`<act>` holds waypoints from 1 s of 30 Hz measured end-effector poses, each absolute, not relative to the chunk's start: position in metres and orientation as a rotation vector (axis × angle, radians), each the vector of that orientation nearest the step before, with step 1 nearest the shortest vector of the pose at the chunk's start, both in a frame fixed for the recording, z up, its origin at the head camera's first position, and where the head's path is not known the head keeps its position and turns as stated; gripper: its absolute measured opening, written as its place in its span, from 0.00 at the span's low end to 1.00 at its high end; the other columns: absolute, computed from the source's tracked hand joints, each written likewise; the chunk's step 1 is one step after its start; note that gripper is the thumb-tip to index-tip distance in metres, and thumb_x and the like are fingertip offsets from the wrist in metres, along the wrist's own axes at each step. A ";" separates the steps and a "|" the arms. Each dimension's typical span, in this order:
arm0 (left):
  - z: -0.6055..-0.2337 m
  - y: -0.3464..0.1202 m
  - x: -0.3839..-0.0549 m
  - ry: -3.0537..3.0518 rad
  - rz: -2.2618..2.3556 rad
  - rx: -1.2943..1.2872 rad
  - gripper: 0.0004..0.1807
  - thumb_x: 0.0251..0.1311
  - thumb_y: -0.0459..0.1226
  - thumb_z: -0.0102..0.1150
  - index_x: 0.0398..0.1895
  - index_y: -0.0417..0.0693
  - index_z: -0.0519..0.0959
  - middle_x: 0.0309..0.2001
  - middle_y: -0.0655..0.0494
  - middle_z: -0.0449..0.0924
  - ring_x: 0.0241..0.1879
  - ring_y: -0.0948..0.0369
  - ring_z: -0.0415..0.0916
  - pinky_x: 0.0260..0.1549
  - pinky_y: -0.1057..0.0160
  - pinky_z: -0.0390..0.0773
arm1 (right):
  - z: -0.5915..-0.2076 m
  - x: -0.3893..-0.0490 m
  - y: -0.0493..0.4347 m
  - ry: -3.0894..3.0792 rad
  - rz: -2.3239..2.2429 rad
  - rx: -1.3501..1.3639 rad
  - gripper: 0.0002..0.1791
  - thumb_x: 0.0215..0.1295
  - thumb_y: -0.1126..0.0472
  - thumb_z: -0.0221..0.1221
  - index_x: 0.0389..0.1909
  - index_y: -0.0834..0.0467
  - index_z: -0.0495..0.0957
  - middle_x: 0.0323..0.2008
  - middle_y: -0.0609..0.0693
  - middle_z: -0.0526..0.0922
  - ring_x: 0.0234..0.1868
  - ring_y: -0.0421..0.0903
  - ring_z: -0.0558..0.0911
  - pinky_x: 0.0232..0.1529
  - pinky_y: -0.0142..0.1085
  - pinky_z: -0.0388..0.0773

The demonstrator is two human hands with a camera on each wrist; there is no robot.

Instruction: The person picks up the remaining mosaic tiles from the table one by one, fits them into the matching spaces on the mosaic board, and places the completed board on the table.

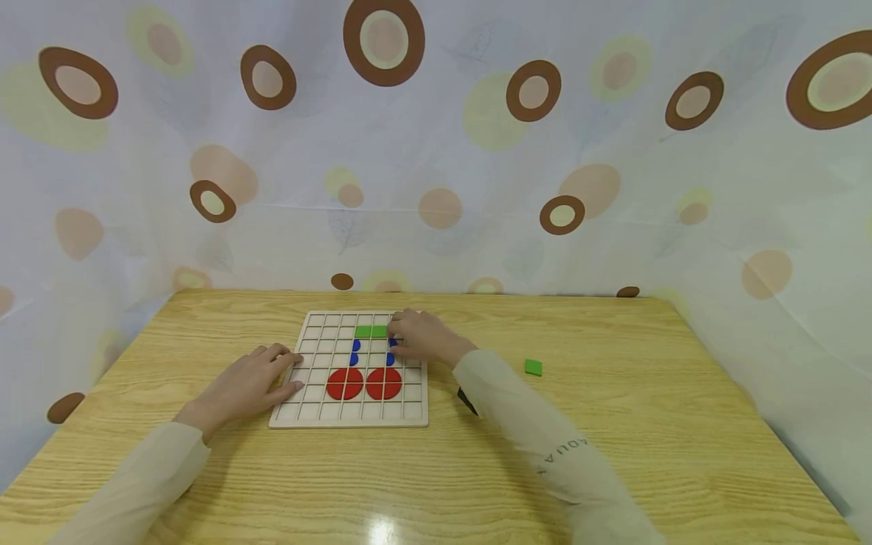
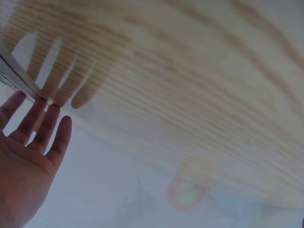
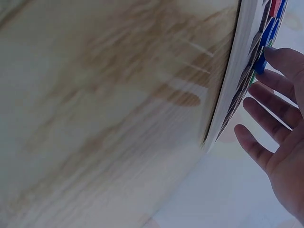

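Note:
A white gridded board [image 1: 313,412] lies on the table. Two red discs [image 1: 344,384] sit near its front, with small blue half-circle pieces [image 1: 354,359] in two columns behind them. Farther back is a green strip [image 1: 370,331], its right end by my right fingers. My left hand [image 1: 241,386] rests at the board's left edge, fingers spread and fairly straight; the left wrist view shows the fingertips against that edge. Over the board's right half, my right hand [image 1: 425,337] pinches a blue half-circle piece [image 3: 261,62] between thumb and index finger, the other fingers extended.
A loose green square [image 1: 534,367] lies on the wooden table [image 1: 613,439] right of the board. Part of a black object [image 1: 467,401] shows beside my right sleeve [image 1: 545,431]. A patterned curtain [image 1: 436,151] hangs behind the table and along its sides.

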State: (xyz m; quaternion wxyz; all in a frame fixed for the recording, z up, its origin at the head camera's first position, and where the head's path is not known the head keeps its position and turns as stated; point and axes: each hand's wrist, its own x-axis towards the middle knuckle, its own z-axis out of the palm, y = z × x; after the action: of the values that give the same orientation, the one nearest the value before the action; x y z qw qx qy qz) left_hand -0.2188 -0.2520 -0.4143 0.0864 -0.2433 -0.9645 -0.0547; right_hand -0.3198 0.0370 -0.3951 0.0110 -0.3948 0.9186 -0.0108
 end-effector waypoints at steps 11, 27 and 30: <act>-0.415 -0.254 -0.222 -2.868 -0.160 -0.732 0.24 0.59 0.49 0.55 0.54 0.45 0.74 0.49 0.49 0.73 0.46 0.50 0.73 0.45 0.48 0.74 | -0.395 -0.321 0.035 2.870 -0.058 -1.202 0.14 0.64 0.50 0.55 0.44 0.52 0.79 0.48 0.47 0.77 0.51 0.46 0.74 0.52 0.43 0.73; -0.415 -0.253 -0.221 -2.886 -0.167 -0.722 0.24 0.60 0.49 0.54 0.55 0.45 0.73 0.50 0.49 0.73 0.47 0.50 0.72 0.46 0.47 0.73 | -0.398 -0.321 0.034 2.885 -0.058 -1.162 0.14 0.63 0.48 0.55 0.44 0.51 0.79 0.49 0.47 0.77 0.51 0.46 0.73 0.49 0.41 0.73; -0.416 -0.253 -0.221 -2.884 -0.164 -0.722 0.24 0.60 0.49 0.54 0.55 0.45 0.73 0.50 0.49 0.73 0.47 0.50 0.72 0.46 0.47 0.73 | -0.397 -0.321 0.036 2.879 -0.076 -1.163 0.14 0.63 0.49 0.55 0.44 0.51 0.79 0.49 0.47 0.77 0.52 0.46 0.73 0.50 0.42 0.73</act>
State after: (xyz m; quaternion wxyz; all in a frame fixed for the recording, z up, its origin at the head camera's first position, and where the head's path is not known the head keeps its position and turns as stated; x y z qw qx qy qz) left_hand -0.2206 -0.2535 -0.4158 0.0819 -0.2416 -0.9654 -0.0549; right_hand -0.3208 0.0356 -0.3970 0.0177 -0.3743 0.9268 -0.0244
